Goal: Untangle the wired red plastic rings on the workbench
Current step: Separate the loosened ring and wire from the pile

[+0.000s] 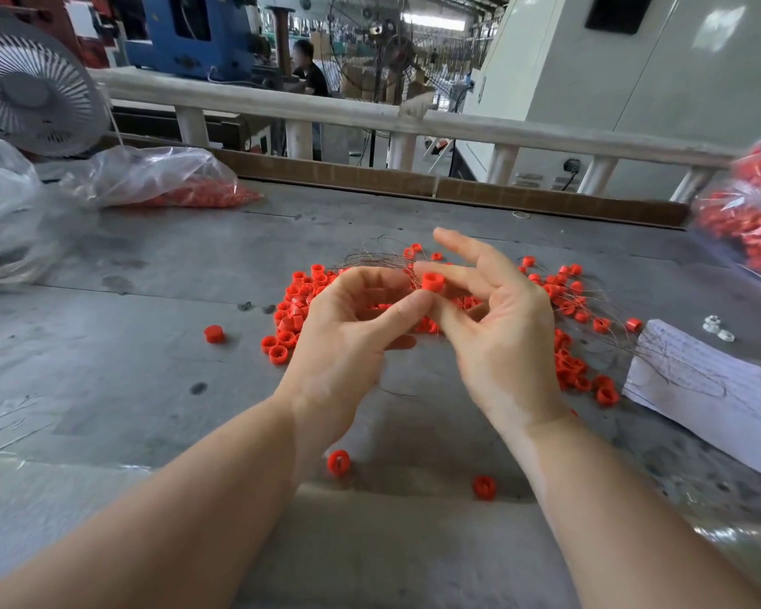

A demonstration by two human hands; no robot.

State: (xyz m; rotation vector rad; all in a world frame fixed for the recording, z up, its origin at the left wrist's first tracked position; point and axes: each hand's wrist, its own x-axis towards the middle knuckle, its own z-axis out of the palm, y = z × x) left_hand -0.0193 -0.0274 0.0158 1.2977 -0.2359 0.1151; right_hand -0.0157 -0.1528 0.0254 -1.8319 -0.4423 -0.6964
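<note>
A pile of red plastic rings (288,320) lies mid-bench, tangled with thin wires (372,254); more wired rings (567,367) spread to the right. Both hands are raised just above the pile. My left hand (348,331) has its fingers curled and pinches one red ring (432,282) between thumb and forefinger. My right hand (501,327), palm toward me, holds the same ring from the other side with a fingertip and thumb, while its forefinger sticks up straight. The hands hide the pile's middle.
Loose rings (214,334) (338,462) (484,487) lie on the grey bench. Clear bags of red rings sit at back left (185,191) and far right (752,217). A fan (31,90), a written paper sheet (712,389) and small white parts (717,329) are nearby.
</note>
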